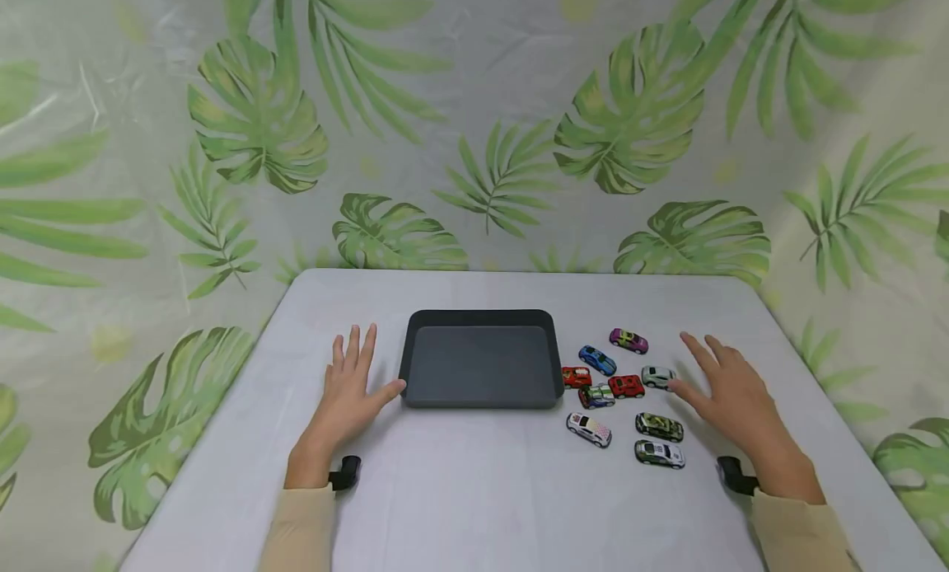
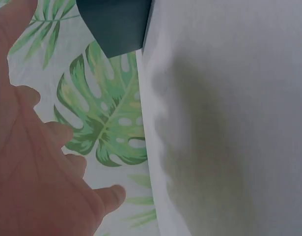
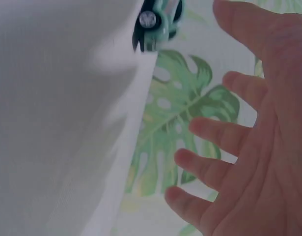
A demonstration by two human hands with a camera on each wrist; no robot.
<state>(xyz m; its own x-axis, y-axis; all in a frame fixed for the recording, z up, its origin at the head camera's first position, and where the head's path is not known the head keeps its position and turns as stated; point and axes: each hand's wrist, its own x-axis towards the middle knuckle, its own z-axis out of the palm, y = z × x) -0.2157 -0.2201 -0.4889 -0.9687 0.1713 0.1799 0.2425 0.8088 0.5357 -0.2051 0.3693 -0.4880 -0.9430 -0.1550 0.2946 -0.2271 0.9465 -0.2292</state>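
A dark grey rectangular tray (image 1: 482, 400) lies on the table. Left of it my left hand (image 1: 348, 399) is held with fingers spread, its thumb tip near the tray's left edge; whether they touch I cannot tell. Right of the tray several toy cars lie scattered, among them a blue car (image 1: 597, 359), a purple car (image 1: 628, 340), a red car (image 1: 626, 386) and a camouflage car (image 1: 659, 426). My right hand (image 1: 734, 399) spreads its fingers beside a pale green-white car (image 1: 656, 377), holding nothing. In the right wrist view that car (image 3: 158, 24) shows beyond the thumb.
A white cloth covers the table (image 1: 474, 489). Behind it hangs a leaf-patterned sheet (image 1: 511, 77). A white car (image 1: 589, 429) and a white-and-green car (image 1: 660, 454) lie closest to the table's front. A red car (image 1: 576, 377) sits against the tray's right side.
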